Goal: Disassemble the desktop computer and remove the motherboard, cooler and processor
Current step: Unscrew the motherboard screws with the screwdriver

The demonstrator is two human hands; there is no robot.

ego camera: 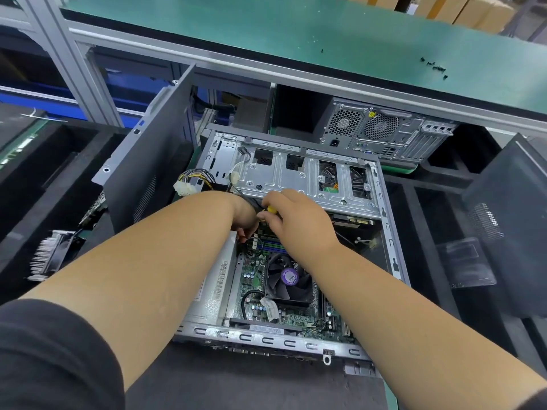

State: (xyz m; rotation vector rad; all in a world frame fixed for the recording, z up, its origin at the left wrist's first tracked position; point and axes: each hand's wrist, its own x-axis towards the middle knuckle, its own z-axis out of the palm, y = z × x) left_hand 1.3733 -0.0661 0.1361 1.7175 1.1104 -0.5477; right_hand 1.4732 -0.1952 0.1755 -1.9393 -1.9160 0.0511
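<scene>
the right hand (293,217) gripped a yellow-handled screwdriver (270,209) at the far end of the motherboard (251,279), while the left hand (247,224) reached in just beside it, its fingers too hidden to tell whether they pinched anything. both worked under the drive cage (296,176) of the open case (390,232), with the cooler (288,279) fixed on the board nearer the person. judging by this, a far board screw was being undone, and next the loosened screw would need lifting clear.
</scene>
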